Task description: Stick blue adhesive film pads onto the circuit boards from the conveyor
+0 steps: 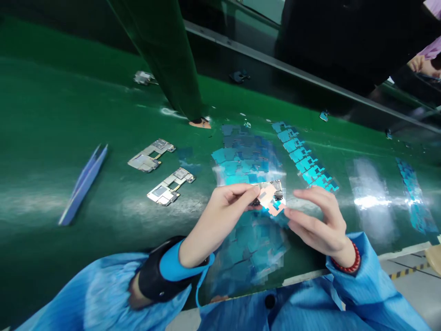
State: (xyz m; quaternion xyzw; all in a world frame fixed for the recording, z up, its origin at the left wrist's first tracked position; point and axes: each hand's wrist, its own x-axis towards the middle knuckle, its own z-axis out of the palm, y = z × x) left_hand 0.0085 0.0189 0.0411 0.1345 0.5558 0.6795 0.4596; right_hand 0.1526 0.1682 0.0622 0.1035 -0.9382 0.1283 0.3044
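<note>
- Circuit board (pixel 274 185) sits in the left hand (pixel 229 207), gripped at its left end between thumb and fingers, above a patch of overlapping blue pieces (pixel 244 154) on the green tabletop (pixel 41 124).
- A pinkish copper-coloured sheet (pixel 266 196) lies across the front of that board, reaching past its lower edge.
- The right hand (pixel 315 216) grasps nothing that shows; its fingers are parted and curved, and the lowest fingertip is right by the sheet's lower right corner (whether it touches, I cannot tell).
- Two more boards lie flat to the left of the hands: an upper board (pixel 148 157) and a lower board (pixel 161 194), near each other but apart.
- Farther left, blue tweezers (pixel 82 188) rest on the tabletop, tips pointing away from the person.
- Right of the overlapping pieces, a slanting row of blue cut-outs (pixel 303 158) runs down toward the right hand.
- A red bracelet (pixel 350 265) circles the right wrist; a black wristband (pixel 153 278) is on the left.
</note>
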